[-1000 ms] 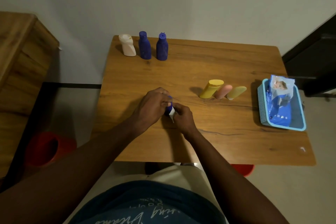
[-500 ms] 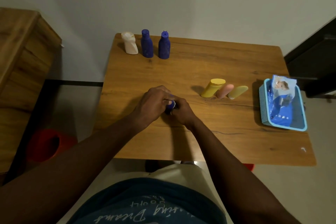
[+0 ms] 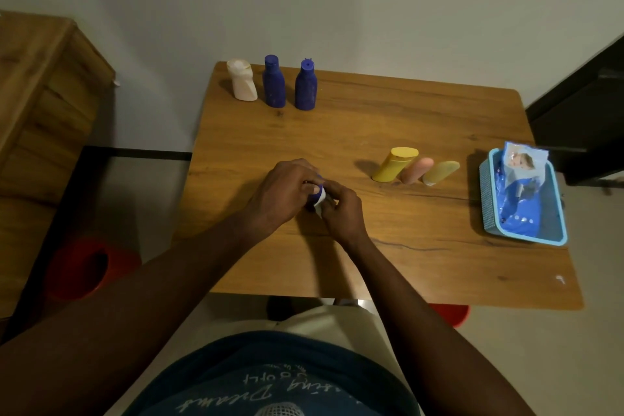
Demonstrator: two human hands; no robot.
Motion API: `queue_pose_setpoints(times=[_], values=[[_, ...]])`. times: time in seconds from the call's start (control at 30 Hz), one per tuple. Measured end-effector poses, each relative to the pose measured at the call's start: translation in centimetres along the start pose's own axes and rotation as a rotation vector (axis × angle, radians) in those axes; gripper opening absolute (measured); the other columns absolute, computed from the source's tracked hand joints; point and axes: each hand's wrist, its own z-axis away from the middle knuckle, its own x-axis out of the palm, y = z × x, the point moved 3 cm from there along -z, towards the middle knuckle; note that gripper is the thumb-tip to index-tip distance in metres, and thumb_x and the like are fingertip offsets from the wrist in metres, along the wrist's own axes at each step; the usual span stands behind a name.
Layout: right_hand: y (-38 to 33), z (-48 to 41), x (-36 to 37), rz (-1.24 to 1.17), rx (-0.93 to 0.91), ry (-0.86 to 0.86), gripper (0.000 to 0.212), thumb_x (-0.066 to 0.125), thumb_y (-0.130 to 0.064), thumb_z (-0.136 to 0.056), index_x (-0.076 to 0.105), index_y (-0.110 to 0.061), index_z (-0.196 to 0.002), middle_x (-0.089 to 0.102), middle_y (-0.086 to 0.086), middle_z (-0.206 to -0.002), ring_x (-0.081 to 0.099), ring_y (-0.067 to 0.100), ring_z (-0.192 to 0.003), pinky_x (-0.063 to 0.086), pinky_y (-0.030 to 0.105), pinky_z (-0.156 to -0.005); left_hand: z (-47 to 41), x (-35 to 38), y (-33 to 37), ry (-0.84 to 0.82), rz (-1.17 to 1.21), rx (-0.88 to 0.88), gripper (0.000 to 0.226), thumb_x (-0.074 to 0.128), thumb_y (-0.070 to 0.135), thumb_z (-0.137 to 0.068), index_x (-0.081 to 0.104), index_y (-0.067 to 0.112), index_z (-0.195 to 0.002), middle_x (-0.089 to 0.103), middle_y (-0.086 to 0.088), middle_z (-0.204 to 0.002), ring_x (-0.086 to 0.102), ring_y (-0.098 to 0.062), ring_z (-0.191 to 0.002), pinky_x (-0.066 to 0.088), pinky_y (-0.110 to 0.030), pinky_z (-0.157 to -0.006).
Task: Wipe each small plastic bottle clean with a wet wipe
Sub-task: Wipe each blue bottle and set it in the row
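A person sits at a wooden table (image 3: 405, 263), seen from their own head looking down. Both forearms reach forward and the hands meet near the table's middle. The left hand (image 3: 285, 191) curls its fingers round a small blue bottle (image 3: 317, 188). Most of the bottle is hidden, and only a sliver of blue shows between the two hands. The right hand (image 3: 342, 209) pinches a white wipe (image 3: 320, 202) in bent fingers and holds it against the bottle. It cannot be told whether the hands rest on the wood.

At the far left corner of the table three bottles stand upright in a row: a white bottle (image 3: 241, 81), then a blue pair (image 3: 273, 84) just beside it. To the right of the hands, well apart from them, three more sit side by side and touching: a yellow bottle (image 3: 395, 164), a pink bottle (image 3: 416, 170) and an olive bottle (image 3: 439, 172).

At the right edge a light blue basket (image 3: 489, 199) holds a blue pack (image 3: 520, 186) of wipes, whose top rises above the rim. On the floor to the left is a red stool (image 3: 81, 267), with a wooden cabinet (image 3: 40, 111) behind it
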Motion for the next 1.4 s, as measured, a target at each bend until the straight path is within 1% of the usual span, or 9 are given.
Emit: queue_pose_setpoints(times=[0.07,0.2,0.3,0.4,0.67,0.87,1.03,1.27,1.4], values=[[-0.2,0.0,-0.3,0.016,0.000,0.046,0.043,0.054,-0.009,-0.081,0.075,-0.011,-0.119,0.077,0.002,-0.110,0.069,0.011,-0.100,0.056,0.033,-0.088,0.0,-0.2,-0.1,-0.007,0.017,-0.031,0.025,0.070,0.005,-0.087,0.075,0.009,-0.111,0.072,-0.006,-0.110,0.067,-0.018,-0.099,0.055,-0.041,-0.091],[-1.6,0.7,-1.6,0.085,-0.137,0.207,0.037,0.055,-0.005,-0.088,0.075,-0.012,-0.118,0.076,0.003,-0.111,0.065,0.012,-0.101,0.054,0.035,-0.088,0.3,-0.8,-0.2,-0.046,0.152,-0.121,0.049,0.074,0.004,-0.086,0.054,0.023,-0.127,0.071,-0.003,-0.116,0.068,-0.010,-0.102,0.058,-0.025,-0.085],[-3.3,1.1,-1.6,0.292,-0.334,0.102,0.051,0.042,-0.027,-0.086,0.073,-0.011,-0.123,0.071,0.007,-0.119,0.058,0.023,-0.108,0.048,0.036,-0.087,0.2,-1.1,-0.1,-0.035,0.185,-0.107,0.061,0.075,0.003,-0.085,0.044,0.028,-0.132,0.071,-0.004,-0.114,0.070,-0.009,-0.098,0.060,-0.028,-0.085],[-3.4,1.5,-1.6,0.564,-0.449,0.043,0.062,0.032,-0.025,-0.082,0.067,-0.010,-0.130,0.064,0.013,-0.126,0.055,0.031,-0.108,0.050,0.042,-0.081,0.1,-1.2,-0.2,-0.030,0.177,-0.096,0.068,0.077,0.006,-0.085,0.040,0.029,-0.138,0.072,-0.004,-0.115,0.071,-0.007,-0.097,0.060,-0.029,-0.086],[-3.3,1.0,-2.7,0.737,-0.433,0.002,0.062,0.032,-0.024,-0.083,0.066,-0.020,-0.135,0.058,0.016,-0.123,0.054,0.034,-0.107,0.046,0.043,-0.079,-0.2,-0.9,-0.3,-0.027,0.202,-0.102,0.073,0.077,0.002,-0.084,0.040,0.028,-0.141,0.072,-0.004,-0.114,0.070,-0.008,-0.098,0.060,-0.030,-0.087],[-2.5,0.1,-3.5,0.527,-0.462,-0.030,0.054,0.036,-0.021,-0.086,0.076,-0.026,-0.123,0.058,0.009,-0.108,0.052,0.032,-0.100,0.047,0.048,-0.079,-0.1,-1.0,-0.6,-0.071,0.231,-0.106,0.076,0.079,0.002,-0.082,0.041,0.028,-0.142,0.072,-0.004,-0.113,0.070,-0.004,-0.097,0.058,-0.022,-0.086],[-2.5,-0.8,-3.8,0.574,-0.441,-0.018,0.056,0.036,-0.021,-0.085,0.073,-0.027,-0.126,0.058,0.008,-0.109,0.054,0.032,-0.099,0.048,0.051,-0.075,-0.4,-0.8,-0.3,-0.047,0.227,-0.089,0.072,0.077,0.003,-0.084,0.041,0.024,-0.143,0.070,-0.005,-0.116,0.069,-0.010,-0.101,0.059,-0.028,-0.089],[-1.7,0.2,-2.8,0.332,-0.370,0.042,0.043,0.046,-0.023,-0.093,0.073,-0.023,-0.127,0.058,0.004,-0.102,0.054,0.023,-0.097,0.046,0.036,-0.076,-0.2,-0.8,-0.7,-0.073,0.192,-0.102,0.075,0.080,0.016,-0.083,0.038,0.030,-0.144,0.070,-0.002,-0.118,0.068,-0.009,-0.103,0.058,-0.033,-0.092],[-0.9,0.1,-2.9,0.115,-0.229,0.130,0.037,0.056,0.000,-0.094,0.075,-0.016,-0.122,0.061,0.003,-0.098,0.057,0.013,-0.095,0.050,0.032,-0.077,-0.1,-0.4,-0.6,-0.070,0.161,-0.124,0.082,0.083,0.021,-0.080,0.035,0.034,-0.145,0.068,0.002,-0.121,0.064,-0.010,-0.109,0.055,-0.031,-0.094]])
